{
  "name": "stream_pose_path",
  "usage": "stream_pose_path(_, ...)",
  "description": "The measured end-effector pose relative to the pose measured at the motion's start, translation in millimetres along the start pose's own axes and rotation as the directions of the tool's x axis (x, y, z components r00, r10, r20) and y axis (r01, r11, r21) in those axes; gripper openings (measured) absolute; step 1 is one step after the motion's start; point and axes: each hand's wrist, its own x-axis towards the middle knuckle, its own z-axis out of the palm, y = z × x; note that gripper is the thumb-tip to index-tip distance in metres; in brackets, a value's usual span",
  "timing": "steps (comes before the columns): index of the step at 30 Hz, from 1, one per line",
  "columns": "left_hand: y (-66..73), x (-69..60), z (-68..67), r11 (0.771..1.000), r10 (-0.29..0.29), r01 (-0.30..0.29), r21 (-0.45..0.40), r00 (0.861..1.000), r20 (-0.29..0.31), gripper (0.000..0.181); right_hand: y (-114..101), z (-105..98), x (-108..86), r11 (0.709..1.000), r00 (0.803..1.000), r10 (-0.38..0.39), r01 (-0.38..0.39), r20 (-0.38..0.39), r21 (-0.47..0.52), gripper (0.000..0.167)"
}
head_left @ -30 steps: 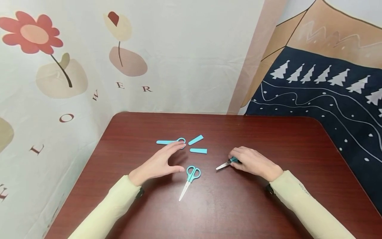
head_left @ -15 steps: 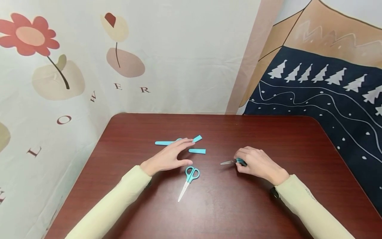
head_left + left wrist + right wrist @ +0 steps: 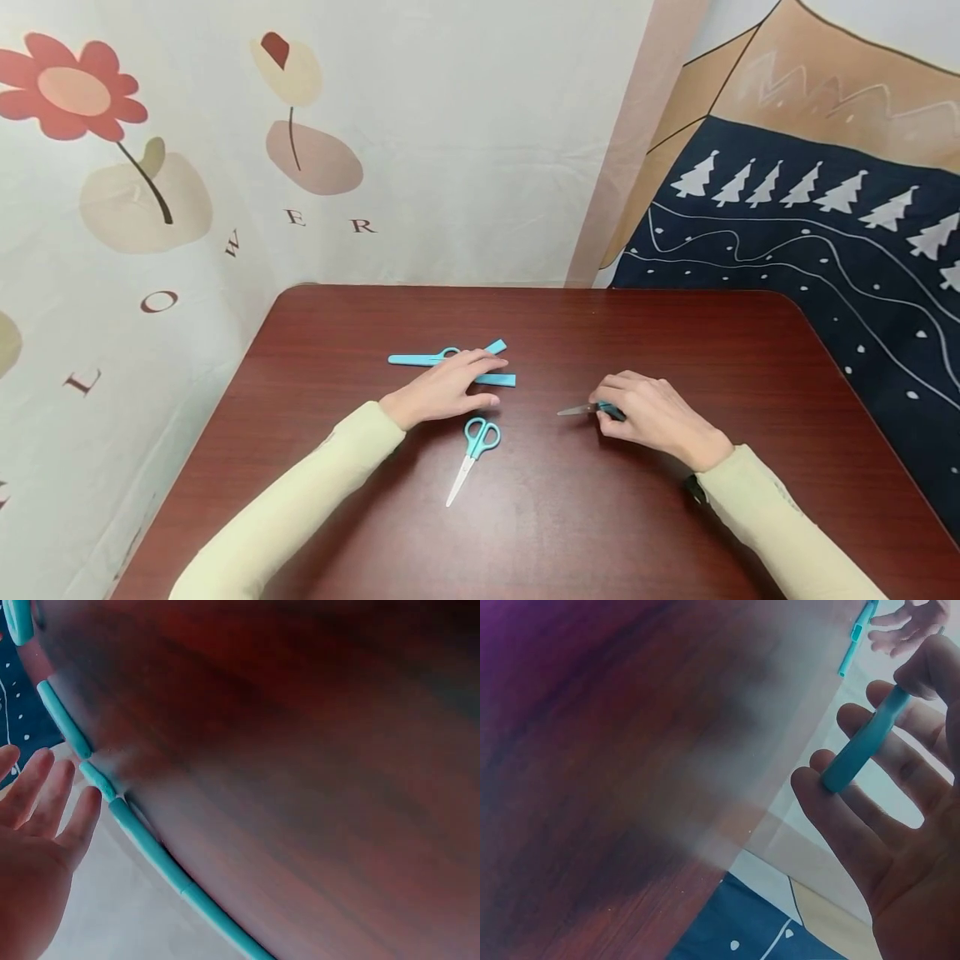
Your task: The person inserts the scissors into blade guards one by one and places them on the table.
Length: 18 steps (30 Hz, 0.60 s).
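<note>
Nudging caps is risked by low, outstretched left hand (empty); scissors are pinched by right hand.

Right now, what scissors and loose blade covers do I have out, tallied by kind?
Bare scissors: 2, one on the table, one in the right hand
Covered scissors: 1
Loose covers: 2
Total: 5, counting the covered pair as one
</note>
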Motion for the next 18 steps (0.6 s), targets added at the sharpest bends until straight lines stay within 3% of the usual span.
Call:
stream_pose_path(4, -3.1, 8.7, 0.7, 0.999, -0.014, 0.014, -0.03, 0.999, 0.031, 0.056, 0, 0, -0.9, 1.0, 1.0, -0.009, 0.009, 0.004, -0.008, 0.011)
stream_pose_path(9, -8.6, 16.2, 2.6, 0.997, -0.023, 0.025, -0.07, 1.0, 0.021, 0.053, 1, 0, -1.9, 0.999, 1.0, -0.03, 0.03, 0.005, -0.011, 0.012)
stream_pose_path(18, -7.2, 24.3, 6.4, 0.999, -0.046, 0.047, -0.017, 0.998, 0.039, 0.043, 3, 0, -3.1, 0.999, 0.999, -0.034, 0.034, 0.017, -0.015, 0.012)
